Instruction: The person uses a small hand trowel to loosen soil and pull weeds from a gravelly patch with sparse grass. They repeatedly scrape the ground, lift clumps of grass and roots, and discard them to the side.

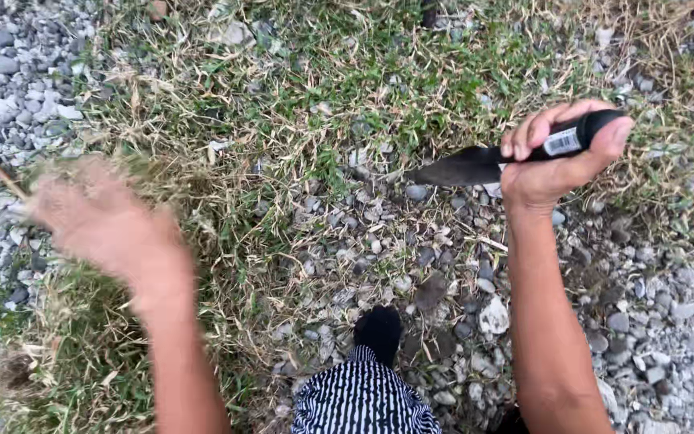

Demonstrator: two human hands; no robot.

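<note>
Two hands are working over grass: right hand [552, 165] is gripping a black-handled dark metal trowel [516, 153]; blurred left hand [102, 221] is clutching a dry grass tuft [82, 165].

Outdoor yard or roadside plot: patchy dry grass [283, 120], loose grey gravel [10, 72], bare stony ground [443, 265].

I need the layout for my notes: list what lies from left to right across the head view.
Grey gravel → blurred left hand clutching dry grass → black-and-white striped cloth at the bottom edge → dark knife blade → right hand gripping the black handle → more grey stones.
</note>
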